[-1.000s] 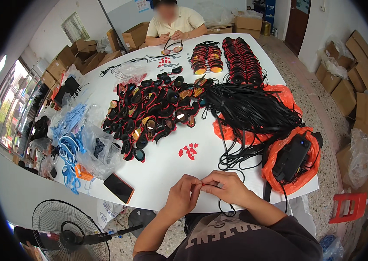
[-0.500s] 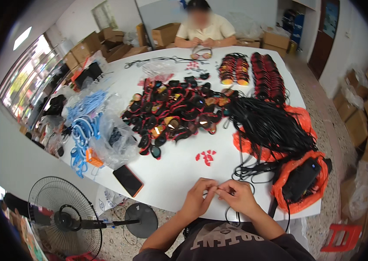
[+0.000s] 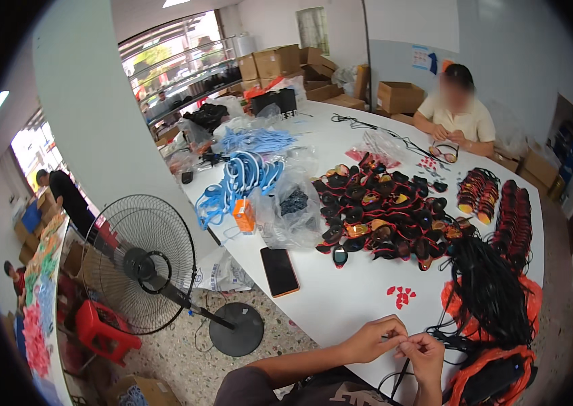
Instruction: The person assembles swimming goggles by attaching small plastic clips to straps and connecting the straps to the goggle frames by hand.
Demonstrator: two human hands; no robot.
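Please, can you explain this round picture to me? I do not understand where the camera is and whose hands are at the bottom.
The camera sits on a person's head and looks down, so the picture bends at its rim. The left hand and right hand at the bottom are that person's own; together they pinch something thin, too small to tell. On the white table lie a phone, a pile of goggles, black cords and small red pieces. Another person sits across the table. A fan stands on the floor.

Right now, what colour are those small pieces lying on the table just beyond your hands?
Red: the small pieces show clearly in the head view on the white table.
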